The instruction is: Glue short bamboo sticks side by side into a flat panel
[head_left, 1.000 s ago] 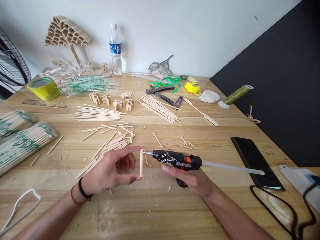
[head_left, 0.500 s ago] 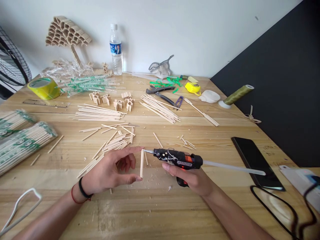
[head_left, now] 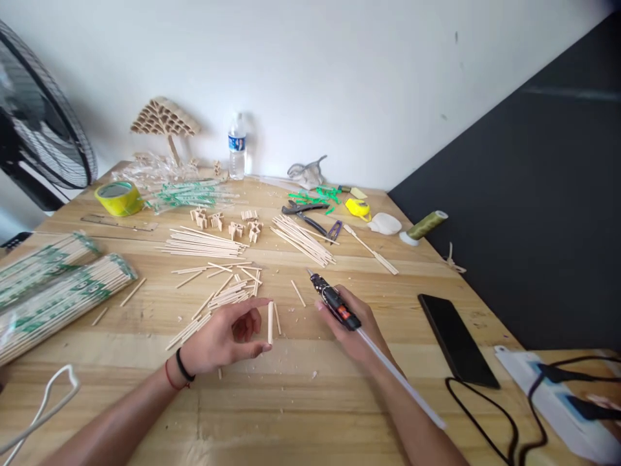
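Between thumb and forefinger, my left hand pinches a short wooden stick piece by its two ends, upright above the table. It may be more than one stick side by side; I cannot tell. My right hand is wrapped round a black hot glue gun, whose nozzle points up and to the left, apart from the piece. A long clear glue stick trails from its back end. Cut sticks lie just beyond my left hand.
Longer sticks and small glued stick shapes lie farther back, with pliers and a tape measure. Packed sticks are at left. A phone, a power strip and black cables are at right.
My right hand has drawn the glue gun away from the stick piece and turned its nozzle upward. My left hand still pinches the piece. The view has tilted up and shifted.
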{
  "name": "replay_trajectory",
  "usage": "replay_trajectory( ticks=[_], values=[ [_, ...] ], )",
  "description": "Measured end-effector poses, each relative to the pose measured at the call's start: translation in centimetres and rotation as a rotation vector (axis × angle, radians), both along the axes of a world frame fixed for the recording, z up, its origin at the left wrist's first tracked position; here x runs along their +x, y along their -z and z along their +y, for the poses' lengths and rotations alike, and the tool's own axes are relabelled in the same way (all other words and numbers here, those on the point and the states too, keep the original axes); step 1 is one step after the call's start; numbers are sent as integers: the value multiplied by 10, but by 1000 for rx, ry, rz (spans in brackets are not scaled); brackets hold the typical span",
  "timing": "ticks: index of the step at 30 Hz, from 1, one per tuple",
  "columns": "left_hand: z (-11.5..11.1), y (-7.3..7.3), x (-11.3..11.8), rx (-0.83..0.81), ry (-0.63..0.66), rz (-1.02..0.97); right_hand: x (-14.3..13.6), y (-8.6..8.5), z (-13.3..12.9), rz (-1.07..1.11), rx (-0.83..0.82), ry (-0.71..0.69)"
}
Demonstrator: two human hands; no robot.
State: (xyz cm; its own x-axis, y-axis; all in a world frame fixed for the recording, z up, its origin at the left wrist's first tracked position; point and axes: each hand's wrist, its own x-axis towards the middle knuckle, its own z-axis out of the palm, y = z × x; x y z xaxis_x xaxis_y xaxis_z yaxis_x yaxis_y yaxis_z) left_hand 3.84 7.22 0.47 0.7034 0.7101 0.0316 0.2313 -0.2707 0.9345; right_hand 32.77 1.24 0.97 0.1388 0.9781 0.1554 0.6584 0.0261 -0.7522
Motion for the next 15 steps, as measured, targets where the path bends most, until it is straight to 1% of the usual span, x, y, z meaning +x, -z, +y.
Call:
replay_trajectory(
  ticks=[2, 5, 8, 10, 12, 13, 14, 15],
  values=[
    [-3, -5, 0, 85, -34, -9, 10, -2, 5, -59, 22, 14],
    [-7, -21, -1, 208, -87, -35, 25, -8, 5, -119, 18, 16],
    [-10, -41, -8, 293, -122, -56, 34, -17, -6, -162, -15, 7],
    [-14, -51, -20, 322, -146, -61, 35, -26, -18, -188, -22, 10],
    [-23, -53, -37, 341, -178, -53, 26, -36, -31, -209, -6, 37],
    [-30, -51, -47, 351, -198, -37, 17, -40, -37, -214, 3, 47],
    [-38, -47, -58, 393, -236, 13, 5, -44, -43, -212, 9, 47],
    [-48, -41, -69, 426, -275, 59, -11, -45, -48, -203, 0, 20]
  ],
)
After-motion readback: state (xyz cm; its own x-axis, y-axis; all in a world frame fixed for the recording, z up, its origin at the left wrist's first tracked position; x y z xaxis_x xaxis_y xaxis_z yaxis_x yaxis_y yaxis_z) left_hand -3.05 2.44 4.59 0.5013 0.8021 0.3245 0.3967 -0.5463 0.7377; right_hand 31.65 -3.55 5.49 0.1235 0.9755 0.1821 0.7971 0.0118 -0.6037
